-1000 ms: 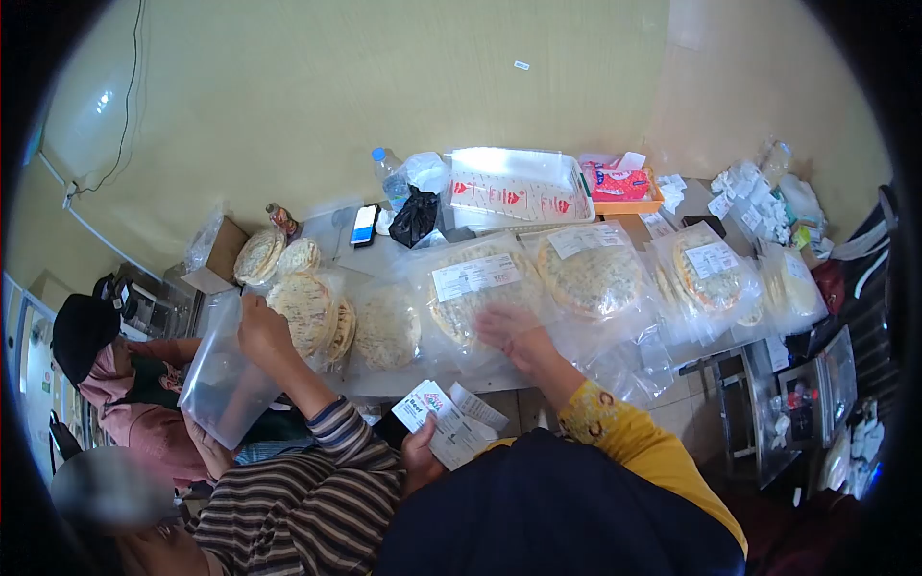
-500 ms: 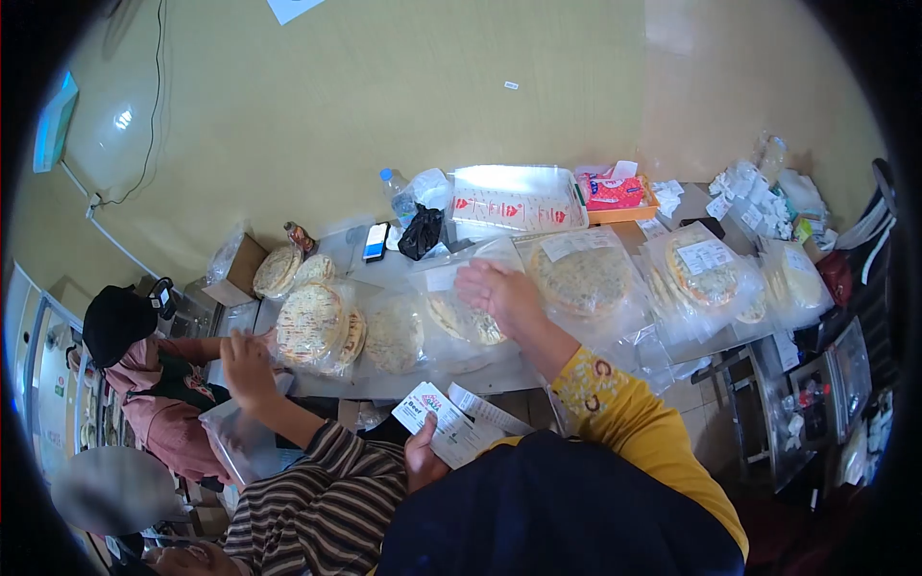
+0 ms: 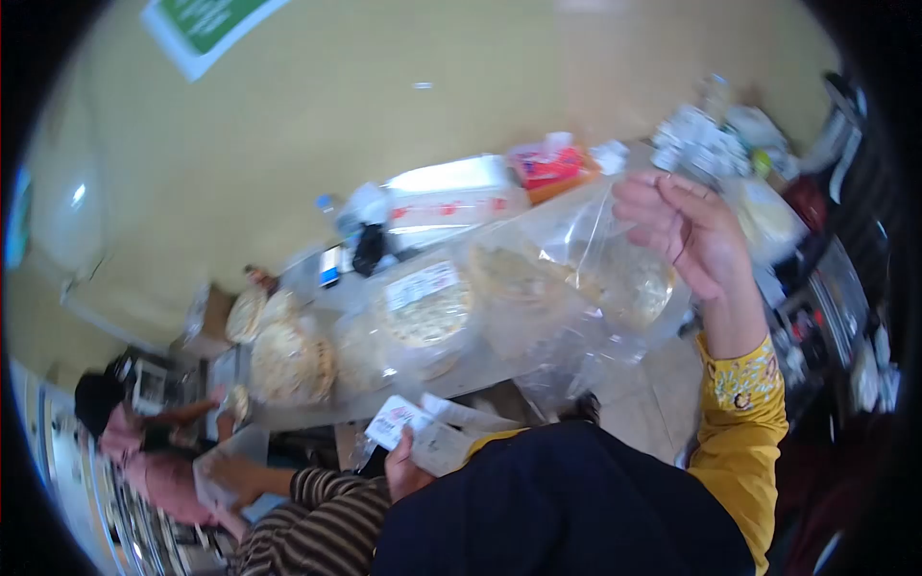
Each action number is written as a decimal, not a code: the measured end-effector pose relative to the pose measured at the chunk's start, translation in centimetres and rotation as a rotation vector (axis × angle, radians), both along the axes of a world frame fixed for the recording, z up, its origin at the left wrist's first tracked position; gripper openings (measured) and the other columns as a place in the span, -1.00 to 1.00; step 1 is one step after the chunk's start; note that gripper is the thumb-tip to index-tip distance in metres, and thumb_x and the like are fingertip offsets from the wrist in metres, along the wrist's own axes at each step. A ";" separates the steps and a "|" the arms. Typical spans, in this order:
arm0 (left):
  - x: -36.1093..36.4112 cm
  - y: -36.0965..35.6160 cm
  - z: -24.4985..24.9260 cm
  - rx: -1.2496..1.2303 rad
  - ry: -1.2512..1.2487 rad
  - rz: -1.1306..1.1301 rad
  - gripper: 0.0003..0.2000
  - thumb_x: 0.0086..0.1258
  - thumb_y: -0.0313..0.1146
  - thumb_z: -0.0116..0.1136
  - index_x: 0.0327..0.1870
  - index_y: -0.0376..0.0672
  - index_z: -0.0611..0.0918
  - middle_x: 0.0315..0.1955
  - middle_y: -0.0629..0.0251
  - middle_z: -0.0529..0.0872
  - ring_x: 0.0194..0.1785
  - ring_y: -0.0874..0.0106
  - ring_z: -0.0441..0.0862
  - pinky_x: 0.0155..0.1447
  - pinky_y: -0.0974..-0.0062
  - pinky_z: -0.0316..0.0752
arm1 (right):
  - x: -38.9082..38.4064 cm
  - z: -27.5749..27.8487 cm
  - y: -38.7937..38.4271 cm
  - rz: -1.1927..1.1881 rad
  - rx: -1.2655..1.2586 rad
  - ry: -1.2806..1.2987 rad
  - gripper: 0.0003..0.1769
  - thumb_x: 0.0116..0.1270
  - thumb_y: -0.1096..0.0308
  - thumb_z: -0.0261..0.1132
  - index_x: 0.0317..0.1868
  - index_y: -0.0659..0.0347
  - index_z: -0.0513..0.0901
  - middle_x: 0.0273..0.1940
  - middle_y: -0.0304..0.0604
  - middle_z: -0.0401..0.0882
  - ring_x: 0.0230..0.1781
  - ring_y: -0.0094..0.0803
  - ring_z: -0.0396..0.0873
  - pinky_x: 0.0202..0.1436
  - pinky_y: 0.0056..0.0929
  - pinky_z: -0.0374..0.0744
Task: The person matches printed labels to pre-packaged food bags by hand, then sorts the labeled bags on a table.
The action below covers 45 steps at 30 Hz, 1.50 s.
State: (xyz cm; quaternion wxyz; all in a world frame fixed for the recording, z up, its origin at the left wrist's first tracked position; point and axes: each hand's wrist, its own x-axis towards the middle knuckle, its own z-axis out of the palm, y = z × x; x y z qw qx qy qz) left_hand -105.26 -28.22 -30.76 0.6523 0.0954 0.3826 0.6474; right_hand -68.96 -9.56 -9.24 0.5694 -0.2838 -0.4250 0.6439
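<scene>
My right hand [image 3: 684, 230] is raised over the right part of the table, its fingers closed on the edge of a clear plastic bag [image 3: 591, 226]. A flat round pizza [image 3: 642, 290] shows through the blurred plastic below the hand. My left hand [image 3: 408, 463], low in front of my body, holds a bunch of white printed labels [image 3: 399, 422] and paper slips. Beyond them lies a bagged pizza [image 3: 423, 312] with a white label on top. Another bagged pizza [image 3: 509, 278] lies between it and the bag in my right hand.
Stacked bagged pizzas [image 3: 288, 365] sit at the table's left. Along the wall are a phone [image 3: 330, 267], a black bag [image 3: 368, 250], a white tray [image 3: 447, 206], a red pack [image 3: 549, 168] and crumpled papers [image 3: 699, 142]. A striped-sleeved person [image 3: 327, 494] works close on my left; another person in pink [image 3: 163, 475] stands beyond.
The view has turned to the right. My right hand has moved right from above the bagged pizzas and now grips a clear bag's edge. My left hand still holds the labels. The striped-sleeved person's hand has lowered.
</scene>
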 end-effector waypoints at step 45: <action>10.2 3.5 1.1 -0.312 0.047 0.052 -0.57 0.33 -0.20 0.05 0.15 -0.22 0.41 -0.01 0.15 0.57 0.04 0.25 0.54 0.16 0.22 0.40 | 39.2 -24.6 16.7 0.310 -0.201 0.224 -0.70 0.40 0.26 -0.11 -0.13 0.25 0.50 -0.39 -0.24 0.50 -0.55 -0.50 0.42 -0.46 -0.56 0.50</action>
